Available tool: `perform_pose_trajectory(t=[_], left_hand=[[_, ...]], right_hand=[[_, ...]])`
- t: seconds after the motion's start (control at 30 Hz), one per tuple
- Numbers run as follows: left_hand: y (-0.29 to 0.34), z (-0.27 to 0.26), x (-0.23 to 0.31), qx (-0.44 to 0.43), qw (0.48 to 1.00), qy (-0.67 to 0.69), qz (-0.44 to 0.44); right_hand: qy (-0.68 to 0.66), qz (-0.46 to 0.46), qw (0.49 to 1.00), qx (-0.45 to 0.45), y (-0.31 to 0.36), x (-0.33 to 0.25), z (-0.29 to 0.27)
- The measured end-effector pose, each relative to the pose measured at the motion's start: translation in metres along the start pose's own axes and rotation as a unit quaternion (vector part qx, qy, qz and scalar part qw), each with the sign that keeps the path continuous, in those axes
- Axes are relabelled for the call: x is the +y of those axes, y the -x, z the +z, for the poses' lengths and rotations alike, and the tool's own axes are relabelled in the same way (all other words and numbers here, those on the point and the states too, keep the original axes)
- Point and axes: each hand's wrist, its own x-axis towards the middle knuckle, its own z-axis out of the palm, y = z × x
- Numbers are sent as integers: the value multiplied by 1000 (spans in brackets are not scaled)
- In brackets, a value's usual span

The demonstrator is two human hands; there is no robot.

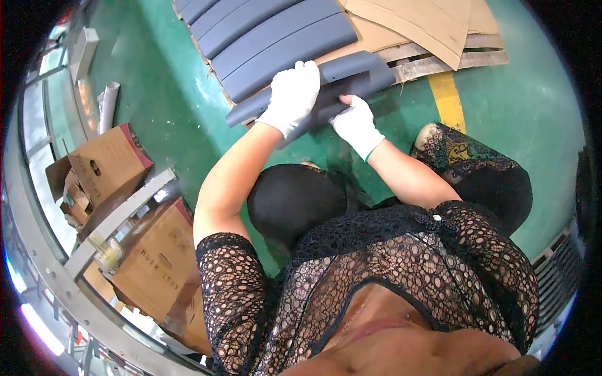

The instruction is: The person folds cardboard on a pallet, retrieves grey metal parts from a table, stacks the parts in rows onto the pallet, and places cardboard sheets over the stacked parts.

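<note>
Both hands wear white gloves. My left hand (295,94) is closed like a fist over a long, curved, dark grey panel (367,67); whatever its curled fingers hold is hidden. My right hand (359,125) grips the near side of a darker part (342,93) of that panel, its bare-looking thumb tip lying on the surface. Whether the darker part is a second piece or the panel's inner face, I cannot tell. Beyond my hands, several similar grey panels (285,50) lie side by side on cardboard.
Cardboard sheets (414,25) cover a wooden pallet (483,59) ahead. A yellow stripe (447,100) crosses the green floor (169,81). At left stand an open carton (110,163), another carton (160,263), a metal frame (125,210) and a white roll (108,106). My knees flank the work.
</note>
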Motion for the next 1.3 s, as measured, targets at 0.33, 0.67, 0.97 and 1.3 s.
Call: perform_pose_trajectory(t=[0.33,0.67,0.97,1.3], left_hand=[[-8,8,13,7,998,48,46],[-10,4,8,-78,988,107,85],[-14,12,5,-24,990,119,68],[-21,6,3,-58,984,167,38]], right_hand=[[243,-16,970,30,31,-4,8],[230,108,964,76,21,-6,-1],[190,155,969,41,1,0,-32],[217,163,962,34,5,1,-26]])
